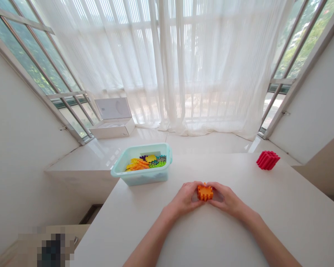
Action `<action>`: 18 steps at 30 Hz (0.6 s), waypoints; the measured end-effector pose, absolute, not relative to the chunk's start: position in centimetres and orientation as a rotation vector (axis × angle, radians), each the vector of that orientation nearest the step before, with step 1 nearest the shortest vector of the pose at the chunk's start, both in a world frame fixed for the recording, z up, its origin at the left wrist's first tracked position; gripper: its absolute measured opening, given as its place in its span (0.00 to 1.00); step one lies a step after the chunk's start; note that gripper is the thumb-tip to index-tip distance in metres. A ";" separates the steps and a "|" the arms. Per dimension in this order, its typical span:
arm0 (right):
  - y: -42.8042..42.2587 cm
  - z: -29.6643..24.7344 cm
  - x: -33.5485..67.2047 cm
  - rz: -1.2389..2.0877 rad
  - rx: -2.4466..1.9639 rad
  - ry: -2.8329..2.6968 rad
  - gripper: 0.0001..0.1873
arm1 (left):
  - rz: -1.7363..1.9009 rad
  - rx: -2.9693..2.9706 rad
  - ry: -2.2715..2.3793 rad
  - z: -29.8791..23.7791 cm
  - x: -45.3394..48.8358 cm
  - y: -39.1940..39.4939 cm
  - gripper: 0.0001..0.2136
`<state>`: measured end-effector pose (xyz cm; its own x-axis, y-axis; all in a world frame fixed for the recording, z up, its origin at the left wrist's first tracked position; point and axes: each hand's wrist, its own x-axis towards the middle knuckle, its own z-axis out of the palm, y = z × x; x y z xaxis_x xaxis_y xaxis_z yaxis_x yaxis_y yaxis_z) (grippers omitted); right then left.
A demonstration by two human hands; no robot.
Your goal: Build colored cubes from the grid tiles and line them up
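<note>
on the big white table (239,237), your two arms (156,237) reach forward and bend in, like a ring. the blue tub (144,179) sits past your left hand (187,197), not touching it. your left hand and right hand (225,197) curl to face each other, fingers behind and thumbs in front, and seem to pinch the orange block (205,193) between them, right in the middle. best to press softly and the same from both sides, so its little teeth (208,197) line up and don't bend.
</note>
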<state>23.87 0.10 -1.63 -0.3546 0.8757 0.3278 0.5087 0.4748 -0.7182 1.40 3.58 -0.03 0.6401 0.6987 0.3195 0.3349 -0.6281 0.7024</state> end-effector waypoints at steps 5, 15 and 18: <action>0.0 -1.4 23.8 0.667 -1.149 -2.033 0.26 | 0.782 2.270 0.823 -0.2 1.5 3.6 0.24; 0.1 -1.3 23.7 0.686 -1.152 -2.032 0.24 | 0.759 2.303 0.822 0.3 1.2 3.3 0.24; 0.0 -1.4 23.6 0.694 -1.153 -2.024 0.25 | 0.733 2.289 0.829 0.4 1.1 3.4 0.24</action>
